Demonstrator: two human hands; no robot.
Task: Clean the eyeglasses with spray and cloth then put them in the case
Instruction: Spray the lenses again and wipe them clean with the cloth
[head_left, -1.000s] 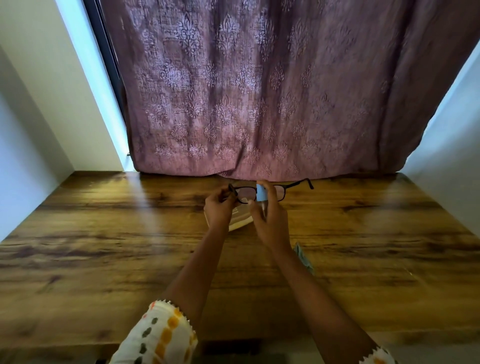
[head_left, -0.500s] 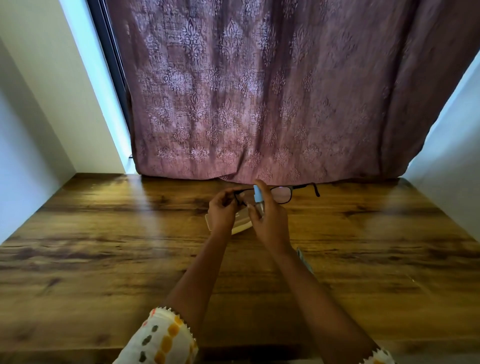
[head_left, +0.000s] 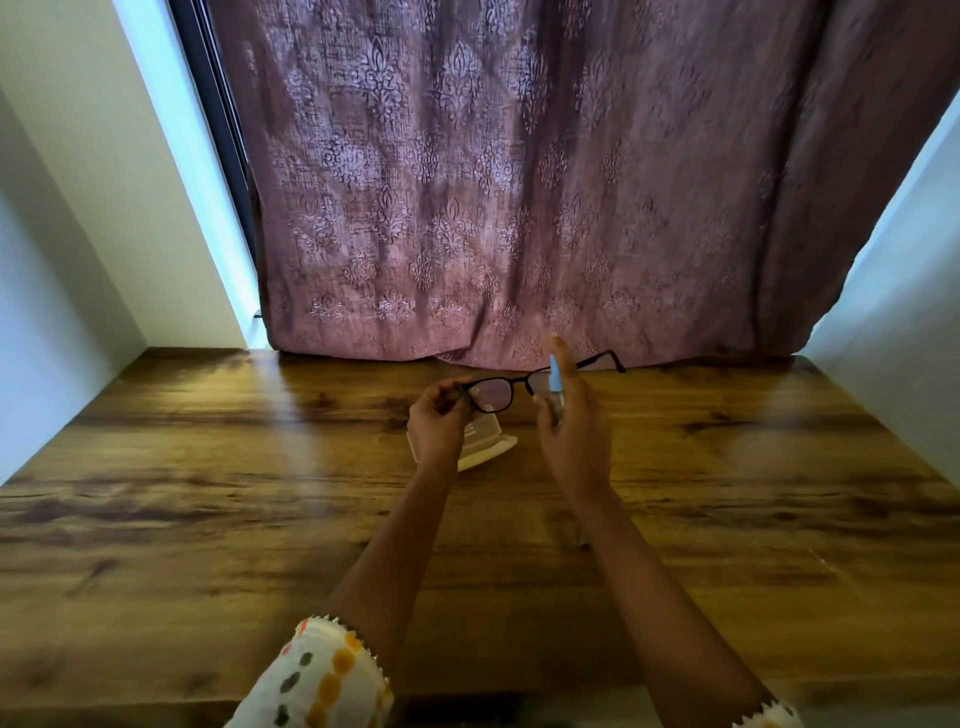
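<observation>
Setting: wooden table (head_left: 208, 493) in a pale-walled alcove, backed by a mauve patterned curtain (head_left: 493, 182). Item: eyeglasses (head_left: 491, 393), thin black frame, clear lenses, held above the table. The left hand (head_left: 439, 421), fingers curled, pinches the frame at its left end. One lens lies just right of those fingertips, and the far temple arm runs on past the right hand (head_left: 571, 423). That hand grasps a small spray bottle (head_left: 556, 374) with a blue top, index finger raised above it; blurred. A cream case (head_left: 485, 449) lies on the table beneath the left fingers. Printed sleeve (head_left: 322, 675) at the near edge.
</observation>
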